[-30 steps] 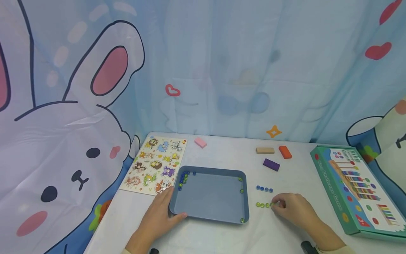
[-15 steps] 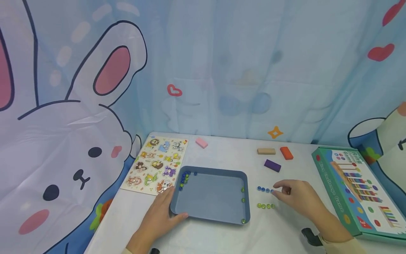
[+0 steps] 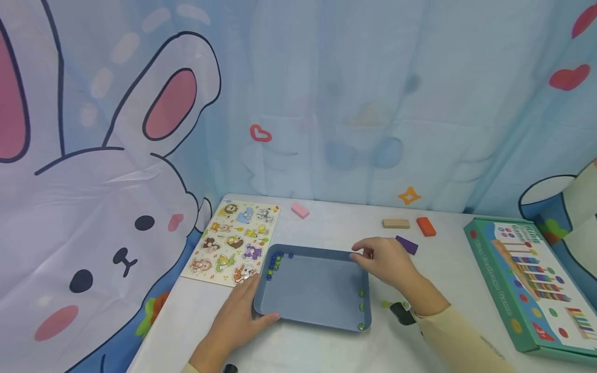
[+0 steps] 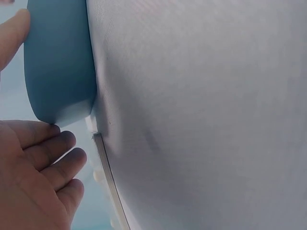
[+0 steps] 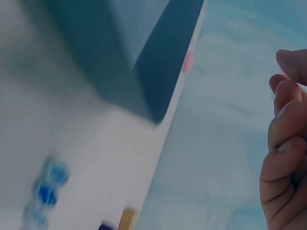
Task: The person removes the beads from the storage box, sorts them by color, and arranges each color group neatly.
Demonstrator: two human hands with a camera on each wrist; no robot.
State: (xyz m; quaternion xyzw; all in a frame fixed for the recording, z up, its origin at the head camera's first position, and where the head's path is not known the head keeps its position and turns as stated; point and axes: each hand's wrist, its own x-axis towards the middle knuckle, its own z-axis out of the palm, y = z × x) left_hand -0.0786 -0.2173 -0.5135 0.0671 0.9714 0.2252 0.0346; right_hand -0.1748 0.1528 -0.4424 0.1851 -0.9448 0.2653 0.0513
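A grey-blue tray (image 3: 312, 290) sits on the white table. My left hand (image 3: 235, 316) rests at its near left corner, fingers straight along the left side and thumb by the near rim. Blue and green glass marbles (image 3: 273, 263) cluster inside the far left corner. Green marbles (image 3: 361, 307) lie along the right wall. My right hand (image 3: 389, 261) hovers at the tray's far right corner, its fingers loosely curled, with nothing seen between thumb and forefinger. Under the right arm, a row of green marbles (image 3: 385, 304) is partly hidden; the blue marble row (image 5: 47, 194) shows in the right wrist view.
An animal puzzle board (image 3: 233, 243) lies left of the tray. Behind are a pink block (image 3: 300, 210), a tan block (image 3: 396, 223), an orange block (image 3: 426, 226) and a purple block (image 3: 407, 245). A green game box (image 3: 527, 285) stands right, a printed curtain (image 3: 326, 103) behind.
My right hand has moved from the green row up past the blue row, then left to the tray's corner. Green marbles in the tray have rolled nearer along the right wall. My left hand stays.
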